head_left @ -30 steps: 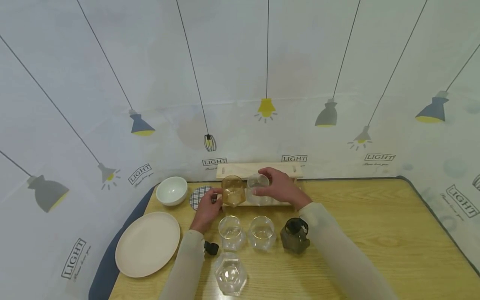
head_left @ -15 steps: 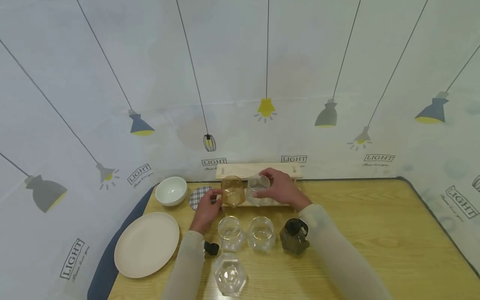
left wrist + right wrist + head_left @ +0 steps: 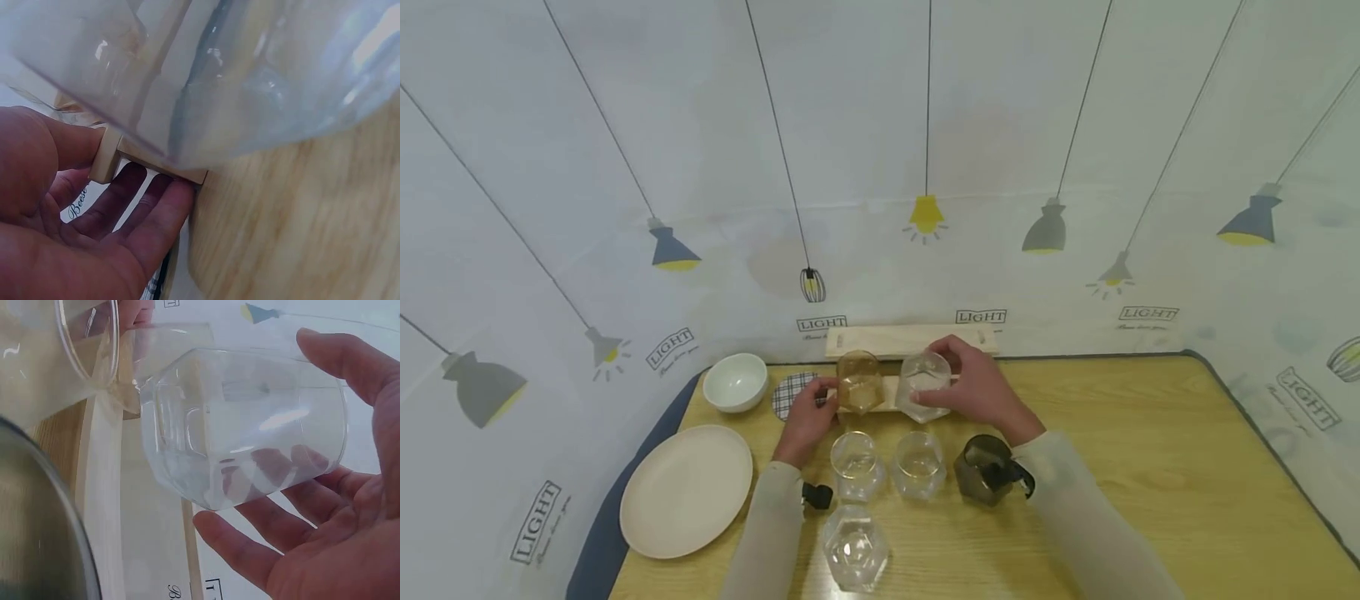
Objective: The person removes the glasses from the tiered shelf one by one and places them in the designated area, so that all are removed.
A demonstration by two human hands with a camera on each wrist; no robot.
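Note:
My right hand point(image 3: 981, 387) holds a clear faceted glass point(image 3: 922, 385) by its sides in front of the wooden rack point(image 3: 887, 340). In the right wrist view this glass point(image 3: 244, 428) lies between the thumb and the spread fingers, its base apart from the rack. My left hand point(image 3: 808, 425) grips the rack's left end, with thumb and fingers on the wooden edge point(image 3: 159, 164) in the left wrist view. An amber glass point(image 3: 859, 383) stands on the rack, right beside the left hand.
Two clear glasses point(image 3: 855, 462) point(image 3: 919, 462) stand in front of the rack, a smoky dark glass point(image 3: 983, 471) right of them. Nearer lies a clear faceted glass piece point(image 3: 854, 550). A pale plate point(image 3: 687, 492), white bowl point(image 3: 735, 383) and checked coaster point(image 3: 790, 393) are on the left.
The right hand has drawn the clear glass slightly toward me and to the right, away from the amber glass. The left hand stays at the rack's end. The head view has shifted slightly.

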